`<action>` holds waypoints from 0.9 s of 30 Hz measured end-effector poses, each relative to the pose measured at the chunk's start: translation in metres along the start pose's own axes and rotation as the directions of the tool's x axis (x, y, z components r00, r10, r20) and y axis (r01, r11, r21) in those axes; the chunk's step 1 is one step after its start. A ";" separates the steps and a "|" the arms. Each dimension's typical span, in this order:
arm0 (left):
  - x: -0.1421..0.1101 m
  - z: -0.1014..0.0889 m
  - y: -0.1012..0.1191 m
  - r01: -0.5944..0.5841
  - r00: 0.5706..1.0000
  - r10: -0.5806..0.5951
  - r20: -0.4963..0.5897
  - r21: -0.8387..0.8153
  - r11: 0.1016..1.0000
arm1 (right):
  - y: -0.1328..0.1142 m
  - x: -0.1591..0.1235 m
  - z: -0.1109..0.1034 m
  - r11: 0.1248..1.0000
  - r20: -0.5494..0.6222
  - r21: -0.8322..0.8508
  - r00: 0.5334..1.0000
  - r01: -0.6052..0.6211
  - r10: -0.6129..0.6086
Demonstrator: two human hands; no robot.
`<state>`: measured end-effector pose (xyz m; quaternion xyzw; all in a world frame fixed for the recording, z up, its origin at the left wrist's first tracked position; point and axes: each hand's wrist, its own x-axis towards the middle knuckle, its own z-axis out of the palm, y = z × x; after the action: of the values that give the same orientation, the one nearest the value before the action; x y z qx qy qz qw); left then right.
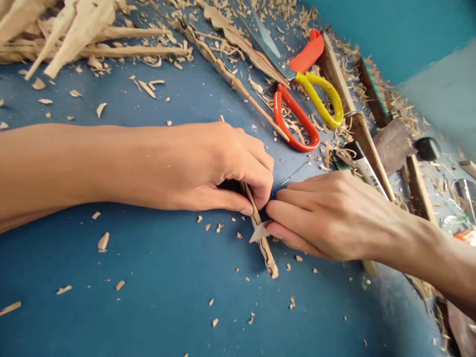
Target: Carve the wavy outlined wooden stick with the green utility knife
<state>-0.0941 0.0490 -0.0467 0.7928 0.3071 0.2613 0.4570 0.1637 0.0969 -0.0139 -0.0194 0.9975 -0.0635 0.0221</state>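
Note:
My left hand pinches a thin carved wooden stick against the blue table, its fingers closed over the stick's upper part. My right hand comes in from the right and grips a small blade whose pale tip touches the stick just below my left fingers. The stick's wavy, notched lower end pokes out toward the near side.
Red-and-yellow-handled shears lie at the back right beside a marker and wooden strips. Another carved stick and pale pointed wood pieces lie at the back. Shavings are scattered over the table.

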 end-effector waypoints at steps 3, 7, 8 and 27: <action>0.001 0.000 -0.005 0.000 1.000 0.000 0.020 0.011 1.000 | 0.003 0.000 -0.001 1.000 0.039 0.023 0.999 0.005 -0.006; 0.000 0.001 -0.010 -0.057 0.998 0.053 0.042 0.100 0.993 | 0.008 0.001 -0.004 0.999 0.081 0.046 0.996 0.022 -0.026; 0.000 0.001 -0.011 -0.076 0.996 0.071 0.048 0.126 0.989 | 0.010 0.002 -0.005 0.998 0.089 0.049 0.995 0.031 -0.035; -0.004 0.002 -0.007 -0.191 0.981 0.176 0.088 0.228 0.955 | 0.009 -0.014 -0.012 0.983 -0.097 -0.180 0.995 0.019 -0.037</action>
<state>-0.0969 0.0481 -0.0540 0.8748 0.2455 0.2376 0.3434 0.1767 0.1079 -0.0030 -0.0321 0.9987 0.0252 -0.0307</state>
